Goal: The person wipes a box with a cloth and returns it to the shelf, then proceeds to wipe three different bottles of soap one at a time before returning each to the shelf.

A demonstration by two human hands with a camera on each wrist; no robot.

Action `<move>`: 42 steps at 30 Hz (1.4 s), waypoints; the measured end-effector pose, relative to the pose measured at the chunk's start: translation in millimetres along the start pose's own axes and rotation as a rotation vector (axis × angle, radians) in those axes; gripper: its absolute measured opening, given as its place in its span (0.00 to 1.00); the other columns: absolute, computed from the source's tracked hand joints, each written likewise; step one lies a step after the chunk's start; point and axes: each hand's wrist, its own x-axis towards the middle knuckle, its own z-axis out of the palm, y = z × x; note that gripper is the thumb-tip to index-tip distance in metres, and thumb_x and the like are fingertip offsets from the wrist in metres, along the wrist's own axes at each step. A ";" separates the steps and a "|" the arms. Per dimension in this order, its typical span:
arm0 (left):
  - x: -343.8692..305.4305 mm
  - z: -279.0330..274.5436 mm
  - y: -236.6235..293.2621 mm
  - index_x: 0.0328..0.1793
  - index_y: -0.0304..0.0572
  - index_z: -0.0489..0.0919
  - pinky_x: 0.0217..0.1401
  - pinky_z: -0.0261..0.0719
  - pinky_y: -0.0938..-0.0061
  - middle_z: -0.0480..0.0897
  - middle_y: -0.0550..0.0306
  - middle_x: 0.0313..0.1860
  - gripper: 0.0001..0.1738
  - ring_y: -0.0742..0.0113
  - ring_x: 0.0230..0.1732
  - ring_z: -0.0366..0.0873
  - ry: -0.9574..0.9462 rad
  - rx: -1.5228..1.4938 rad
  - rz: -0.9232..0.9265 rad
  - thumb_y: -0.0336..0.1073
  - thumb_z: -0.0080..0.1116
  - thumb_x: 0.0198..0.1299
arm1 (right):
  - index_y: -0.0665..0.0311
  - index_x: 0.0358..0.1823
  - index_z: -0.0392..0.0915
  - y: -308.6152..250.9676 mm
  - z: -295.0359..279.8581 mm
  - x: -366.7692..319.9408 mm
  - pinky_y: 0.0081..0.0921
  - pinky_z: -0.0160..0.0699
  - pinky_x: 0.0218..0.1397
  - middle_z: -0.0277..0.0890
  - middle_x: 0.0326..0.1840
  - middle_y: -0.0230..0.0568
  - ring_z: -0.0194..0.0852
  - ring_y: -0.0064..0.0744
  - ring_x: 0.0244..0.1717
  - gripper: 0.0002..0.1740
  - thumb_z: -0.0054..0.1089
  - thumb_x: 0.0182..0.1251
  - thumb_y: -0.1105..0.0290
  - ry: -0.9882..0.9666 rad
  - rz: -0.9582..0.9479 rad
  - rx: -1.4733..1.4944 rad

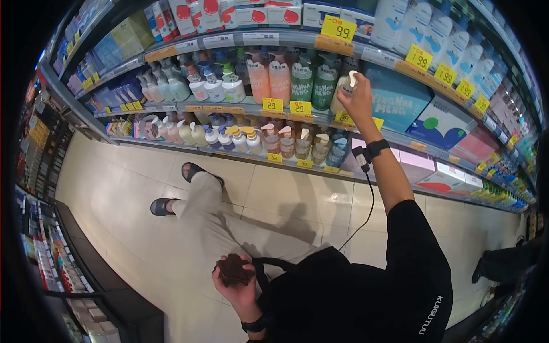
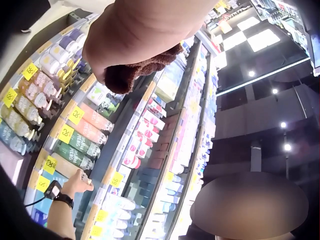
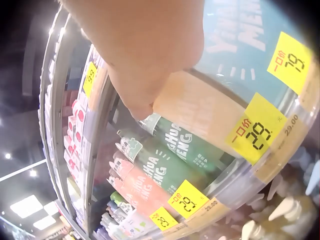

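The right hand (image 1: 355, 98) has its fingers curled round the pump top of a cream bottle (image 1: 341, 102) standing on the middle shelf. In the right wrist view the same hand (image 3: 155, 65) covers the top of the cream bottle (image 3: 187, 102), beside green bottles (image 3: 160, 155). Low in front of the body, the left hand (image 1: 239, 288) grips a crumpled dark brown cloth (image 1: 235, 270). The left wrist view shows the brown cloth (image 2: 137, 71) under the left hand (image 2: 135, 35), whose fingertips are mostly hidden.
Pink bottles (image 1: 269, 77) stand left of the green ones, and a teal box (image 1: 400, 97) is right of the cream bottle. Pump bottles (image 1: 286, 140) line the lower shelf. A cable (image 1: 370, 200) hangs from the right wrist. Another person's leg (image 1: 497, 266) shows at right.
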 end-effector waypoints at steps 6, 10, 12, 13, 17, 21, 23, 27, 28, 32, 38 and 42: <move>10.0 7.3 13.2 0.45 0.48 0.76 0.46 0.74 0.66 0.78 0.57 0.44 0.12 0.54 0.50 0.72 -0.024 0.021 -0.032 0.43 0.53 0.60 | 0.63 0.59 0.62 -6.5 -1.6 -4.4 0.42 0.71 0.52 0.68 0.50 0.54 0.69 0.55 0.50 0.40 0.74 0.42 0.69 0.062 0.004 0.037; 20.9 1.2 20.7 0.44 0.49 0.76 0.45 0.73 0.67 0.78 0.59 0.44 0.11 0.55 0.49 0.72 -0.023 0.062 -0.040 0.43 0.54 0.60 | 0.60 0.60 0.61 -8.5 4.5 -11.9 0.41 0.74 0.50 0.71 0.51 0.52 0.73 0.55 0.49 0.45 0.79 0.40 0.65 0.022 0.064 0.088; 23.3 2.2 18.8 0.44 0.50 0.76 0.45 0.73 0.68 0.78 0.60 0.43 0.11 0.56 0.49 0.72 0.021 0.090 -0.026 0.43 0.54 0.59 | 0.59 0.60 0.61 -7.3 12.3 -16.5 0.40 0.75 0.48 0.72 0.51 0.50 0.75 0.55 0.47 0.46 0.81 0.39 0.64 0.018 -0.011 0.103; 24.5 2.6 18.7 0.44 0.50 0.76 0.45 0.73 0.68 0.78 0.61 0.43 0.11 0.57 0.49 0.72 0.045 0.104 -0.017 0.43 0.54 0.59 | 0.58 0.61 0.61 -9.2 14.8 -17.3 0.38 0.77 0.48 0.73 0.51 0.50 0.76 0.55 0.47 0.45 0.80 0.39 0.67 0.043 -0.016 0.103; 33.0 2.8 22.0 0.44 0.52 0.77 0.46 0.72 0.69 0.79 0.63 0.43 0.11 0.57 0.50 0.72 0.090 0.092 -0.033 0.44 0.55 0.58 | 0.60 0.60 0.61 -24.7 2.9 -12.3 0.35 0.76 0.50 0.73 0.51 0.50 0.76 0.48 0.48 0.44 0.79 0.41 0.69 0.047 0.162 0.084; 46.0 -0.1 23.9 0.44 0.52 0.77 0.47 0.72 0.69 0.79 0.63 0.43 0.11 0.58 0.51 0.72 0.048 0.091 -0.016 0.44 0.55 0.58 | 0.62 0.58 0.60 -50.2 -37.1 6.5 0.32 0.76 0.51 0.72 0.51 0.47 0.76 0.41 0.47 0.42 0.78 0.43 0.68 0.128 0.058 0.116; 52.0 0.8 20.7 0.45 0.52 0.77 0.48 0.73 0.68 0.80 0.63 0.44 0.11 0.57 0.52 0.72 0.028 0.096 -0.027 0.44 0.54 0.58 | 0.62 0.57 0.60 -66.8 -61.4 7.4 0.31 0.77 0.53 0.72 0.52 0.44 0.76 0.38 0.48 0.40 0.77 0.45 0.71 0.195 0.102 0.310; 66.5 5.3 7.5 0.46 0.52 0.76 0.51 0.73 0.63 0.79 0.62 0.46 0.12 0.53 0.55 0.72 -0.036 0.120 -0.163 0.42 0.53 0.58 | 0.67 0.59 0.63 -101.6 -100.7 -15.2 0.43 0.72 0.64 0.71 0.54 0.50 0.71 0.44 0.58 0.28 0.62 0.59 0.66 0.242 0.739 1.231; 70.4 7.3 4.5 0.47 0.52 0.76 0.52 0.73 0.61 0.78 0.61 0.47 0.12 0.52 0.56 0.71 -0.058 0.133 -0.204 0.41 0.53 0.57 | 0.69 0.57 0.66 -104.0 -94.5 -29.6 0.44 0.69 0.66 0.72 0.53 0.52 0.70 0.47 0.59 0.28 0.59 0.61 0.58 0.294 0.817 1.371; 86.9 12.3 -5.6 0.54 0.50 0.73 0.56 0.74 0.50 0.73 0.54 0.60 0.16 0.46 0.63 0.68 -0.345 0.216 -0.291 0.37 0.51 0.58 | 0.70 0.55 0.68 -148.9 -72.7 -73.5 0.46 0.67 0.67 0.71 0.54 0.53 0.69 0.51 0.60 0.29 0.56 0.61 0.54 0.345 1.125 1.788; 87.4 46.3 -33.4 0.72 0.56 0.56 0.52 0.78 0.42 0.62 0.51 0.68 0.33 0.46 0.66 0.65 -0.303 0.522 -0.129 0.43 0.52 0.61 | 0.62 0.64 0.58 -192.5 -50.6 -130.3 0.45 0.71 0.65 0.67 0.59 0.53 0.69 0.48 0.61 0.38 0.64 0.55 0.58 0.041 1.163 1.693; 103.4 20.5 -39.4 0.71 0.49 0.55 0.51 0.82 0.52 0.65 0.54 0.64 0.36 0.52 0.60 0.71 -0.404 0.665 -0.052 0.36 0.58 0.59 | 0.53 0.70 0.48 -216.3 -46.0 -145.4 0.43 0.71 0.65 0.64 0.64 0.53 0.68 0.47 0.63 0.54 0.76 0.43 0.69 -0.180 1.016 1.631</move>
